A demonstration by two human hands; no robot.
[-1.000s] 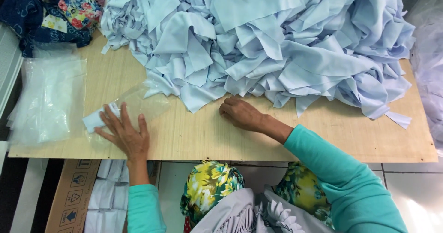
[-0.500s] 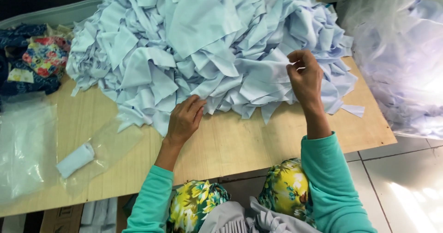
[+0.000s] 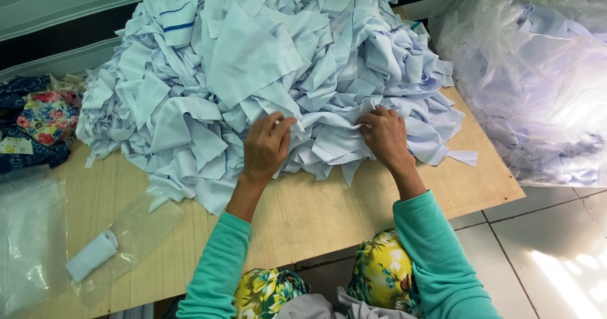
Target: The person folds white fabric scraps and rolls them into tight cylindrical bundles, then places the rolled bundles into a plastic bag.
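Pale blue cloth makes the biggest thing here: a heap of cut fabric pieces covers most of the wooden surface; to the right of it stands a large clear plastic bag with more of the same pale pieces inside; on the far left lies a smaller bundle of dark flowered fabric; near the front left corner a thin clear bag holds a small rolled piece.

Half a second ago the hands were apart, the left low at the edge of the heap and the right lifted at its side; now both have come together at the front middle of the heap, so the work seems to be on one single piece.

The left hand has thumb and fingers pinched together on a fold of one pale piece; the right hand pinches the same piece just beside it; the piece lies between the two grips, on the front slope of the heap.
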